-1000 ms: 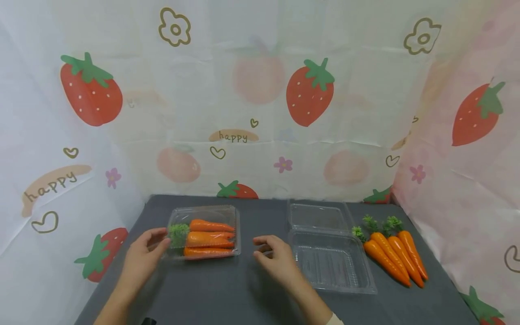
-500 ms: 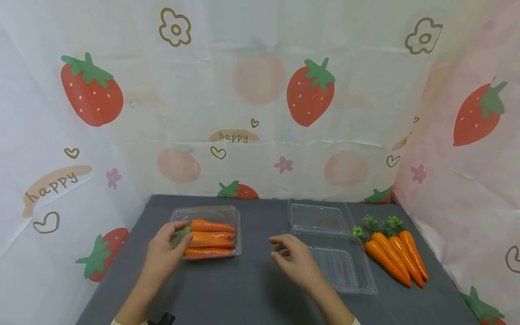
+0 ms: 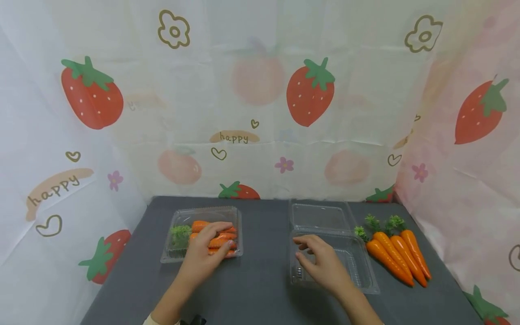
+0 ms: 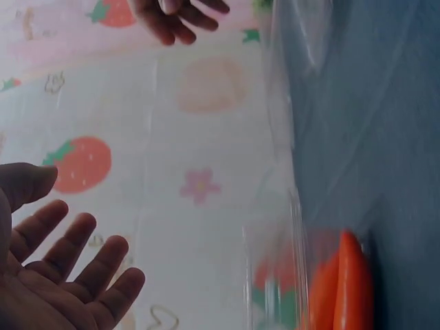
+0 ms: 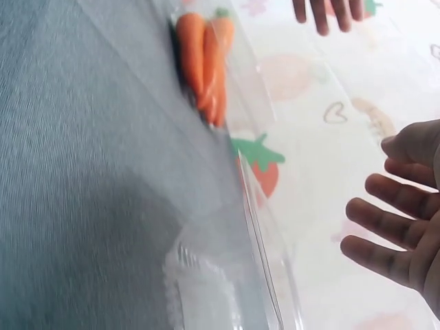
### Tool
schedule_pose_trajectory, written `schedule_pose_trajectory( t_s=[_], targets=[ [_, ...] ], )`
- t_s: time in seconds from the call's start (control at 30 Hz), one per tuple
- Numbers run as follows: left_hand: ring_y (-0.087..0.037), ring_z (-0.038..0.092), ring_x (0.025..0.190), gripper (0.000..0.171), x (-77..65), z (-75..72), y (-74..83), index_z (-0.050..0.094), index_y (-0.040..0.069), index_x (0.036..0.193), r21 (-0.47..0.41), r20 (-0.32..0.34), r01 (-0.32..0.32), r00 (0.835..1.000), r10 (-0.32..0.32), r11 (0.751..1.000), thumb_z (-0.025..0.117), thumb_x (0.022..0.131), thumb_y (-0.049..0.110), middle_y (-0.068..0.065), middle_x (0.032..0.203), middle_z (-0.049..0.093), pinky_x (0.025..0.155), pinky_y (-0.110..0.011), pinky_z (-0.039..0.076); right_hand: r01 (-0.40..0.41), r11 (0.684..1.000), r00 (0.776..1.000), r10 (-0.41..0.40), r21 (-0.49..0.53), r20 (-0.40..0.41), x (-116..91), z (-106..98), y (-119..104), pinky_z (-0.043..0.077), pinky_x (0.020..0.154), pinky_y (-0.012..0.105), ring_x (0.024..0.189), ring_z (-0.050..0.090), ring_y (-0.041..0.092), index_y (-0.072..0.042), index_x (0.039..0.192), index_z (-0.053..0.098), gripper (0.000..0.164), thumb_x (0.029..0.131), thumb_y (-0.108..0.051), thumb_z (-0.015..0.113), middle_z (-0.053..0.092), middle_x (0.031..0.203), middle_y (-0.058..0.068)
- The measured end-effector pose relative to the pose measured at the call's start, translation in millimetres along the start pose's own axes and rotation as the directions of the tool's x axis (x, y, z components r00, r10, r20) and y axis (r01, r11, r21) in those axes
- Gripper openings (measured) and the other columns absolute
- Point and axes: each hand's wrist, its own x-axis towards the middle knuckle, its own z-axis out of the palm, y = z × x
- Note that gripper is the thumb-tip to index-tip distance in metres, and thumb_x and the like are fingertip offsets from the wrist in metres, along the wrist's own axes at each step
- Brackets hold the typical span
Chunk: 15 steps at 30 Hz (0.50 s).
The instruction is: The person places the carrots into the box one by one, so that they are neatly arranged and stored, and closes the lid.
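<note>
A clear plastic box (image 3: 170, 253) on the left holds several orange carrots (image 3: 201, 224) with green tops; its lid appears to be down. In the head view my left hand (image 3: 203, 248) is in front of part of it, fingers loosely bent and holding nothing. In the left wrist view this hand (image 4: 72, 275) hovers apart from the box. My right hand (image 3: 325, 268) hangs over the near left part of a second clear box (image 3: 361, 266), which lies with its lid (image 3: 318, 216) folded back. The right wrist view shows that hand (image 5: 399, 213) with spread fingers, gripping nothing.
Several more carrots (image 3: 396, 257) with leafy tops lie fanned out right of the second box. A grey tabletop (image 3: 252, 289) carries everything. Fabric (image 3: 260, 113) printed with strawberries rises behind and at both sides.
Both hands have moved to the right. The left passed from the left end of the filled box across its carrots; the right came over the second box. The boxes and carrots have not moved.
</note>
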Motion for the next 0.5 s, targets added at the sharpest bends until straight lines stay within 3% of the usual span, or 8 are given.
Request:
schedule_pose_trajectory(
  t_s=[0.2,0.37,0.5],
  targets=[
    [-0.017,0.062,0.119,0.045,2.7,25.2,11.9,0.062,0.025,0.137,-0.079,0.082,-0.05,0.995,0.057,0.996,0.076,0.095,0.019,0.004,0.141,0.06,0.087,-0.037,0.061,0.006,0.997,0.998,-0.011,-0.078,-0.061,-5.8,-14.2,12.8,0.06,0.088,0.042,0.105,0.067,0.014,-0.018,0.128,0.068,0.036,0.093,-0.011,0.077,0.069,0.122,-0.002],
    [-0.016,0.059,0.129,0.045,1.4,45.3,15.3,0.062,0.024,0.137,-0.093,0.115,-0.08,0.989,0.09,0.992,0.076,0.094,0.023,0.005,0.141,0.061,0.101,-0.044,0.054,0.033,0.991,0.993,-0.047,-0.127,-0.106,-10.6,-23.4,23.0,0.06,0.086,0.041,0.106,0.067,0.016,-0.017,0.127,0.068,0.037,0.092,-0.011,0.078,0.069,0.122,-0.002],
    [-0.015,0.058,0.129,0.045,0.5,61.9,16.1,0.063,0.024,0.136,-0.125,0.145,-0.064,0.986,0.082,0.99,0.077,0.093,0.021,0.008,0.139,0.062,0.105,-0.045,0.052,0.037,0.984,0.988,-0.063,-0.176,-0.143,-15.7,-31.9,30.6,0.06,0.085,0.038,0.107,0.067,0.015,-0.016,0.126,0.069,0.038,0.09,-0.009,0.079,0.07,0.122,-0.002]
  ],
)
